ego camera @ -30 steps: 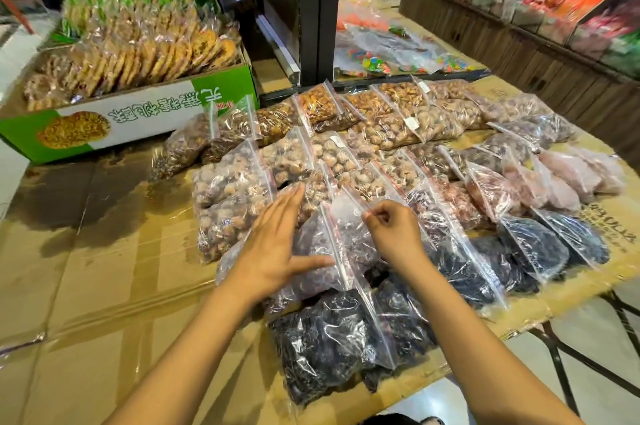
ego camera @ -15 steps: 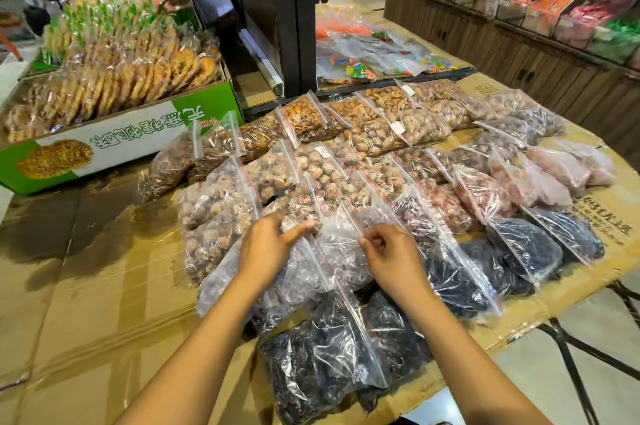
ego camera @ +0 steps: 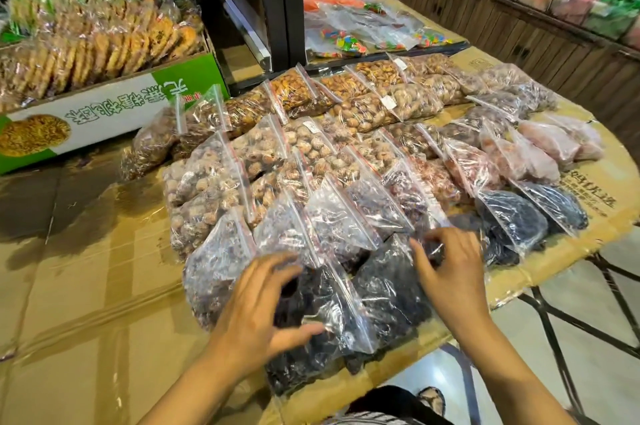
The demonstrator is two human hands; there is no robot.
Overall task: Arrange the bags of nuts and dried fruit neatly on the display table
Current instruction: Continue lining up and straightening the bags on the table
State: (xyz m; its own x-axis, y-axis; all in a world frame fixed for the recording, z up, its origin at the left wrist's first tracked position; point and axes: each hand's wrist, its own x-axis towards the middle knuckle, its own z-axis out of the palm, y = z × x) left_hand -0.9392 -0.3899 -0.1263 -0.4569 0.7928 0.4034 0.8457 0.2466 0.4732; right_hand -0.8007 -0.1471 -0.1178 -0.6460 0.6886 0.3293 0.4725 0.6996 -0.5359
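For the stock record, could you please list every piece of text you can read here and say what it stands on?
"无", then more large characters, upside down from here and not surely readable: green and white box.
"优选", the end of a printed line: cardboard table cover.
White stickers on the bags of nuts: too small to read.
Small red print on the box: blurred.

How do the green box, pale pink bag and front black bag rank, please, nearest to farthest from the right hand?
1. Front black bag, at the right hand.
2. Pale pink bag, far right.
3. Green box, far left.
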